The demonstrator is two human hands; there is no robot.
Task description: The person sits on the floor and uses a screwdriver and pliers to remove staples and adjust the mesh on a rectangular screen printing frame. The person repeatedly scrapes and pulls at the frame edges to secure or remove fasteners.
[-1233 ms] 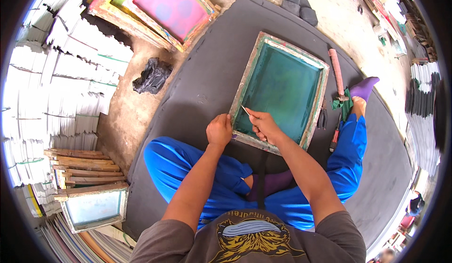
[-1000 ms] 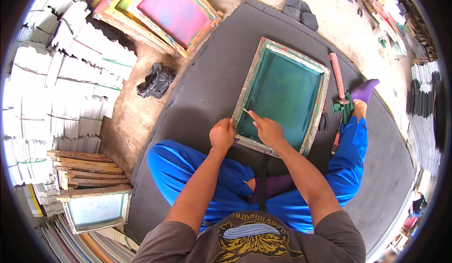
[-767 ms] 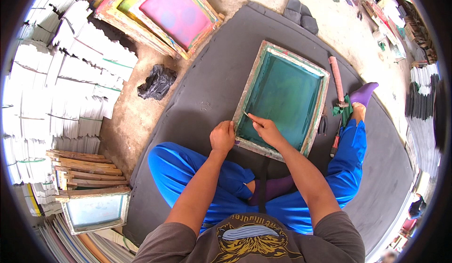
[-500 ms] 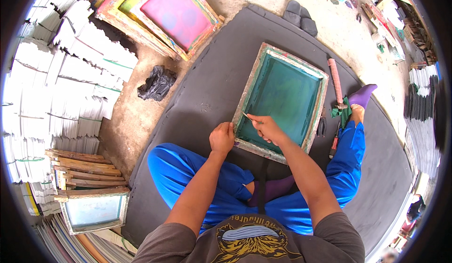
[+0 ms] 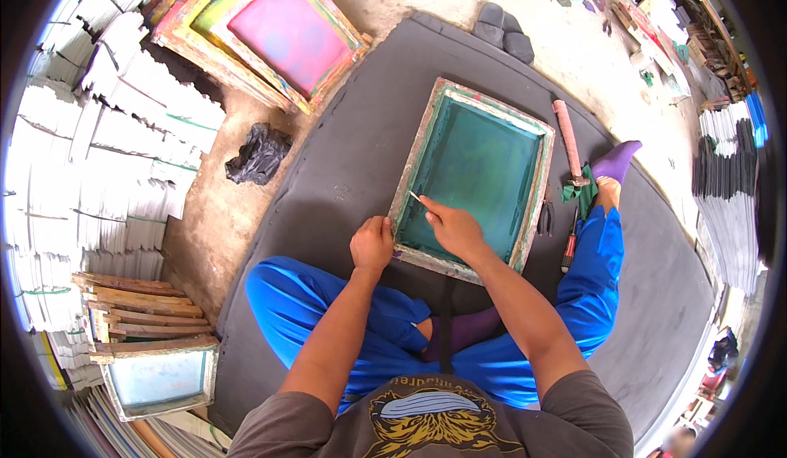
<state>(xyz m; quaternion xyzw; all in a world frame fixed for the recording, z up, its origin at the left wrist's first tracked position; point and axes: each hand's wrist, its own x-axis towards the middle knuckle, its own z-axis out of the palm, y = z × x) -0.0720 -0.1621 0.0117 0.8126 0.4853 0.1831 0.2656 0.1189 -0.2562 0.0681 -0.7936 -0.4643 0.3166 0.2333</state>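
A wooden screen-printing frame with a teal-green mesh lies on the dark mat in front of my crossed legs. My left hand is closed on the frame's left side, close to its near corner. Over the mesh, my right hand pinches a small, thin, pale tool whose tip meets the inner left edge of the frame. The tool's exact kind is too small to tell, and its rear part is hidden in my fingers.
Right of the frame lie a pink-handled hammer, a green cloth, black pliers and a screwdriver. Stained screens, a black plastic bag and white stacks stand left; slippers lie beyond the mat.
The whole view has shifted slightly, moving the scene leftward. My right hand has turned a little, its tool still at the frame's left inner edge. My left hand keeps its place on the frame.
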